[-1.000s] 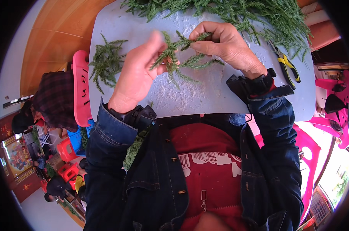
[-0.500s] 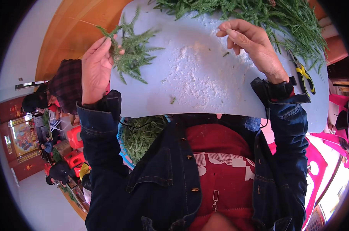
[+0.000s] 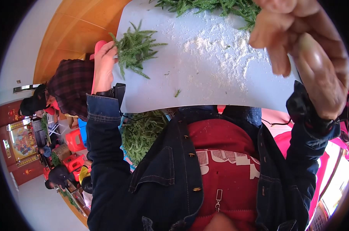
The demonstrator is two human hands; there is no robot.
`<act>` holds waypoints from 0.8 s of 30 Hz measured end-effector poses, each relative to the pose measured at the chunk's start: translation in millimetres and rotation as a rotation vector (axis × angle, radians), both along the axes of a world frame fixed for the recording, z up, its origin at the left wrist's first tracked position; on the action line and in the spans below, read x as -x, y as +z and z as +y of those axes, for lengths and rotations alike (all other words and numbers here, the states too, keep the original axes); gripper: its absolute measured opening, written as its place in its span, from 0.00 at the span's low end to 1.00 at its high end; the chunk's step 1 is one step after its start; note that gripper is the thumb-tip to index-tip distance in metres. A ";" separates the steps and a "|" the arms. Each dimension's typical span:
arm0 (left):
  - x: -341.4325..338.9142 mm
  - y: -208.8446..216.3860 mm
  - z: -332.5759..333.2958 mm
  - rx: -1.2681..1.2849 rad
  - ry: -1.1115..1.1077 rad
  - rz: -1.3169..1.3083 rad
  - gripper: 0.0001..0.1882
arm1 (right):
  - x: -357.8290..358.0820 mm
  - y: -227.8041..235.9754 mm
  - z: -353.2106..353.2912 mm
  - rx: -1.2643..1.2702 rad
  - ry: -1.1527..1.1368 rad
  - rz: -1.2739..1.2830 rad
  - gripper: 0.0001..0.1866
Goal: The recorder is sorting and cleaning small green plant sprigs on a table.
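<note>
Left hand [image 3: 104, 65] at the table's [image 3: 151, 88] left edge, fingertips up against the small green bunch [image 3: 138, 50]. Fingers partly bent, thumb a little apart from them. Contact looks to be on the bunch's outer, left side; cannot tell whether a stem is pinched or only touched.

Bunch lies on the table's left part, directly to the right of the left hand. No clear long axis: sprigs fan out, most tips aimed toward the table's middle and near side. Left hand by far the nearer; right hand well apart, with the table's middle between.

Right hand [image 3: 309, 57] held up over the table's right end, close to the camera and blurred. Fingers curled loosely, thumb alongside. Nothing seen in it; cannot tell whether thumb and fingertip meet.

Other things: big green heap [image 3: 209, 5] along the table's far edge, cut off by the view. White crumbs [image 3: 213, 50] strewn across the table's middle. One green scrap [image 3: 177, 93] toward its near edge. Below that edge, to the left, more sprigs [image 3: 143, 134].
</note>
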State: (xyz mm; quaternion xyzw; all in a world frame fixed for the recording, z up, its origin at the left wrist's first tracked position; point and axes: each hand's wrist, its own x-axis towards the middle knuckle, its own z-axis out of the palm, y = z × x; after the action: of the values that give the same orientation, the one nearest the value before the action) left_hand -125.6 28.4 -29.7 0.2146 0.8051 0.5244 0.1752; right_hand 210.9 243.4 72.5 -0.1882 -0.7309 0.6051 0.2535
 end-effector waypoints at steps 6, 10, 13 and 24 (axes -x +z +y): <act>-19.9 8.4 -7.0 -0.184 0.078 -0.009 0.20 | -24.8 27.9 -14.1 -0.075 -0.019 0.127 0.05; -27.0 8.4 -14.8 -0.233 0.061 0.197 0.19 | -35.3 41.2 -22.8 -0.132 -0.025 0.223 0.05; -32.8 14.8 -11.6 -0.205 0.097 0.204 0.17 | -44.4 47.1 -22.9 -0.177 -0.020 0.276 0.06; -70.4 28.8 8.2 -0.296 -0.129 0.402 0.09 | -79.7 47.1 -28.1 -0.242 -0.056 0.448 0.06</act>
State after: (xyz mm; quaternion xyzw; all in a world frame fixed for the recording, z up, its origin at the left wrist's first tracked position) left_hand -55.2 36.6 -0.9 0.3887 0.7229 0.5711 0.0114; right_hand 290.6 215.2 119.6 -0.0378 -0.7180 0.5326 0.4465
